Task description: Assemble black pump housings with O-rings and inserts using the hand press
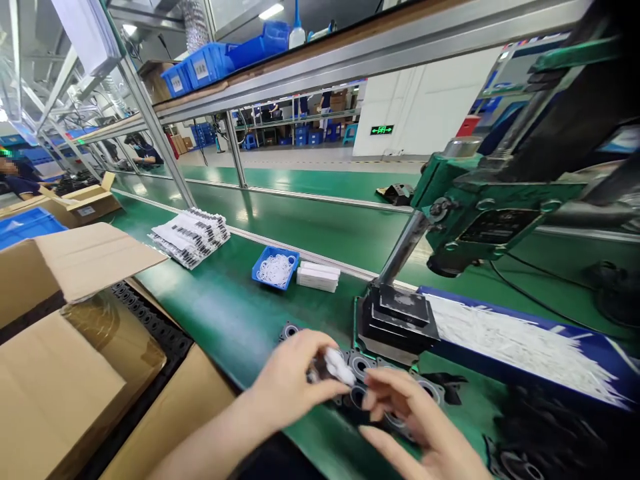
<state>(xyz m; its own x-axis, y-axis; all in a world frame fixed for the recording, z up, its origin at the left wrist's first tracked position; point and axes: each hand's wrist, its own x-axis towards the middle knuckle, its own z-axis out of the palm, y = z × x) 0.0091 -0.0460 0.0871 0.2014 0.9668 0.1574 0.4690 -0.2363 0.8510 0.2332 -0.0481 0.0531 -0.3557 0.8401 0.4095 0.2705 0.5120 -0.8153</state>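
My left hand (293, 373) is closed around a small, soft-looking white clump (340, 367), gripped between thumb and fingers; its exact kind is blurred. To the right, my right hand (413, 417) has its fingers apart and curved, with nothing visible in it. Under and between both hands lie several black flat parts with round ringed openings (361, 363), partly covered by the hands. Beyond them a blue tray (255, 273) contains many thin white rings (276, 270). Beside that tray is a stack of white strips (318, 277).
A green press (450, 200) with a black block base (400, 317) stands on the right. Behind it, a long blue bin (480, 347) holds white strips. Open cardboard boxes (60, 393) crowd the left, one with black parts. Printed sheets (193, 233) lie farther back.
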